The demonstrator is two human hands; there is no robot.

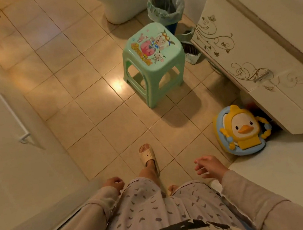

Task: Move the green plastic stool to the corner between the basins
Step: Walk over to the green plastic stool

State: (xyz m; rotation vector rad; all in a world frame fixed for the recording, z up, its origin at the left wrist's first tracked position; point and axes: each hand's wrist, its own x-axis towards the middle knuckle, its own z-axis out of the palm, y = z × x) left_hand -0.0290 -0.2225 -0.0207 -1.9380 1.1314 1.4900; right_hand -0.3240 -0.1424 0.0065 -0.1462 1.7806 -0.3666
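- Two hands are hanging empty at the near edge of the view: your left hand (113,184) is curled loosely with the fingers folded in on nothing, and your right hand (208,166) is spreading its fingers open, also holding nothing.
- The green plastic stool (154,61) is standing upright on all four legs on the tiled floor (78,97), well ahead of you and slightly to the right of your body line, its cartoon-printed seat facing up.
- It is sitting just beside the lined waste bin (165,5) on its far side and near the white vanity cabinet (246,58) on its right, without touching either, as far as you can tell.
- The relation that is deciding the coming move: the stool is lying far and a little rightward of both hands, well apart from them, so neither hand is reaching it yet. Your right hand is the nearer one, and it is already opening toward that side.
- The seat is nearly square, so there is no long axis to line up with; the near and left rims are looking the freest for a hold.
- Your slippered foot (147,156) is planted forward, and the yellow duck potty seat (243,129) is leaning against the cabinet base on the near right, likely worth stepping around.
- The basins and the corner between them are not showing clearly in this view, so you are judging the destination blind for now.
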